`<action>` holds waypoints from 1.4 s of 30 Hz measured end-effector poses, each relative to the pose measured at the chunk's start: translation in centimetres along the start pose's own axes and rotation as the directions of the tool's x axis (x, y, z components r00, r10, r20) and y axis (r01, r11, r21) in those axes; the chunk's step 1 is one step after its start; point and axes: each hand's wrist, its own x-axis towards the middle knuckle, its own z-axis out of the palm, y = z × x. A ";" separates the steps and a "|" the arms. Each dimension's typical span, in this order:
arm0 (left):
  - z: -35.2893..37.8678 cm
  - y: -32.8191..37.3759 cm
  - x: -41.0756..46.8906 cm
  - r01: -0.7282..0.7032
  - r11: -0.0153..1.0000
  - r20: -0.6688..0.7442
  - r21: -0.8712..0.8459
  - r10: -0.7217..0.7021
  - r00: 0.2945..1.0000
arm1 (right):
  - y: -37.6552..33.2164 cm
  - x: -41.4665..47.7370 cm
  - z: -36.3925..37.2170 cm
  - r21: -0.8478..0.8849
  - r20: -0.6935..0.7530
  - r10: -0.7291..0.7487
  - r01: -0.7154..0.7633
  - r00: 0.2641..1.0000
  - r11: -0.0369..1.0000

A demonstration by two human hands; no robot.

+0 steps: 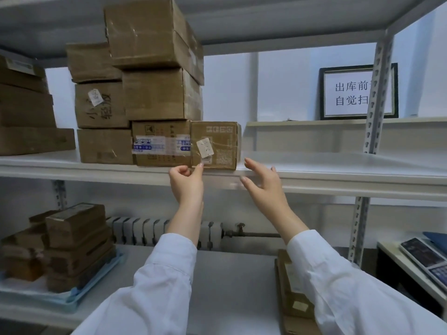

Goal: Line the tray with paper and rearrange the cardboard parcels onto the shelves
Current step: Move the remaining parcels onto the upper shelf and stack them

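Your left hand (186, 182) is raised at the front edge of the white metal middle shelf (338, 175), fingers curled in narrow, index tip touching the lower front of the small brown cardboard parcel with a white sticker (215, 145) — not gripping it. Your right hand (262, 182) is just right of that parcel, fingers spread wide and holding nothing, fingertips over the shelf edge, apart from the box. The small parcel sits on the middle shelf, flush against a taped brown cardboard parcel with blue-and-white labels (160, 142) on its left. Above that one is a plain brown box (159, 94), and on top a larger taped brown carton (150, 32) reaching up near the upper shelf. Behind and left is a second stack of brown boxes (100, 105), one with dark handwritten characters. More brown cartons (26, 112) stacked at the far left of the same shelf. Lower shelf, left: light blue plastic tray (94, 279) lined with white paper, carrying several small brown parcels (72, 238) piled up. Lower shelf, right — flat brown cardboard parcels (292, 298) partly hidden by your white sleeve (350, 286). Behind the shelving, a framed white sign with black characters (350, 93) stands on a ledge, partly covered by the perforated grey upright (378, 93). White radiator (145, 229) against the back wall.
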 end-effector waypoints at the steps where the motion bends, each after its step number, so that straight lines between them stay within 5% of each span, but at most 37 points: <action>1: 0.2 -0.6 -0.5 0.001 0.999 -0.014 -0.033 -0.001 1.000 | 0.5 -0.7 -0.6 0.028 -0.044 -0.017 0.018 0.999 0.999; 10: 4.8 -6.5 -6.0 0.148 0.956 0.055 -0.252 -0.139 0.989 | 6.8 -4.4 -4.4 0.141 0.072 0.289 -0.297 0.955 0.944; 15: 7.9 -10.0 -8.5 0.322 0.923 0.141 -0.212 -0.297 0.944 | 11.7 -6.1 -5.9 0.124 0.118 0.458 -0.471 0.881 0.874; 22: 10.8 -17.3 -11.3 0.609 0.793 0.218 -0.034 -0.588 0.779 | 18.4 -10.3 -7.0 0.012 0.226 0.761 -0.783 0.608 0.622; 33: 10.1 -23.2 -15.6 0.668 0.549 0.257 0.502 -0.832 0.491 | 23.8 -15.0 -5.1 -0.132 0.338 0.916 -0.953 0.216 0.273; 37: 9.8 -25.0 -16.3 0.639 0.514 0.299 0.572 -0.856 0.422 | 25.1 -15.7 -4.1 -0.054 0.346 0.924 -0.980 0.160 0.190; 42: 9.7 -27.3 -15.5 0.592 0.586 0.343 0.553 -0.808 0.479 | 25.5 -15.2 -4.0 0.000 0.278 0.947 -0.986 0.162 0.169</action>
